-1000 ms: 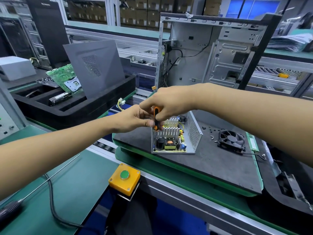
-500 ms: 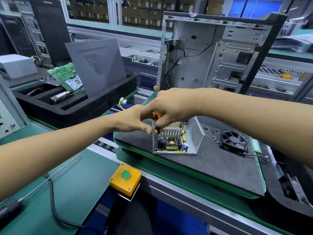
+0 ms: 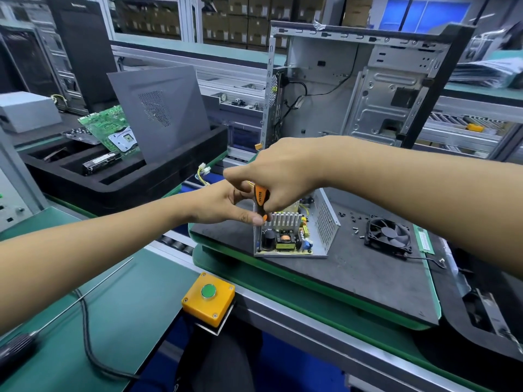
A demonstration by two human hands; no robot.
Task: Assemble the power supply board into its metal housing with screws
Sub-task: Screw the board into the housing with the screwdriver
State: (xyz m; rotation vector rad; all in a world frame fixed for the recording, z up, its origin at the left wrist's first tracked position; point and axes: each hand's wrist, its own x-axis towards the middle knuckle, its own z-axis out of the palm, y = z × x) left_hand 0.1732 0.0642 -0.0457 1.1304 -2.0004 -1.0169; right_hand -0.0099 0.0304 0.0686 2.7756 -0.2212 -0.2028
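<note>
My right hand (image 3: 285, 176) grips the screwdriver (image 3: 261, 202) upright over the housing's (image 3: 325, 222) far-left corner; my left hand (image 3: 226, 205) pinches its lower end. The board (image 3: 285, 241) already sits inside, so I judge screws remain. Loose screws (image 3: 353, 224) and a fan (image 3: 389, 233) lie right, clear of the work.
</note>
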